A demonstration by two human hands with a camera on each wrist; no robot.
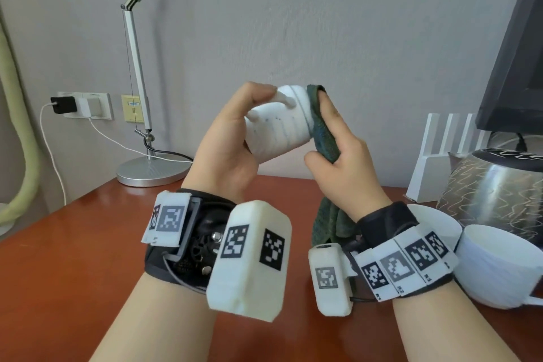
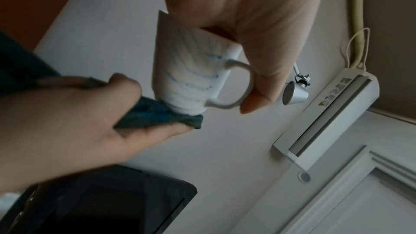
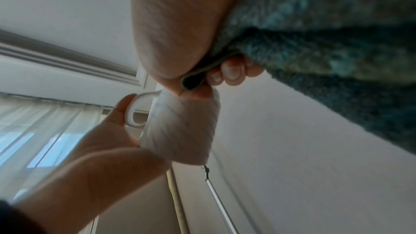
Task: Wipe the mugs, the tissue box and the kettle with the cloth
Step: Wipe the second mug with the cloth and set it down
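Observation:
My left hand [image 1: 235, 138] grips a white mug with thin blue lines [image 1: 279, 123], held on its side above the desk with its base pointing right. Its handle [image 2: 238, 84] lies against my left fingers. My right hand [image 1: 338, 153] holds a dark green cloth [image 1: 321, 123] and presses it against the mug's base; the cloth's loose end [image 1: 329, 220] hangs down past my wrist. In the right wrist view the cloth [image 3: 326, 51] fills the top right above the mug [image 3: 182, 127]. A steel kettle [image 1: 493, 191] stands at the right, with a second white mug [image 1: 496, 264] in front of it.
The red-brown desk [image 1: 73, 244] runs below my hands. A desk lamp base [image 1: 152, 170] stands at the back left, with a plugged-in charger [image 1: 63, 104] on the wall. A white rack [image 1: 446, 153] and a dark monitor [image 1: 517, 53] stand at the right. A white dish [image 1: 437, 220] lies by the kettle.

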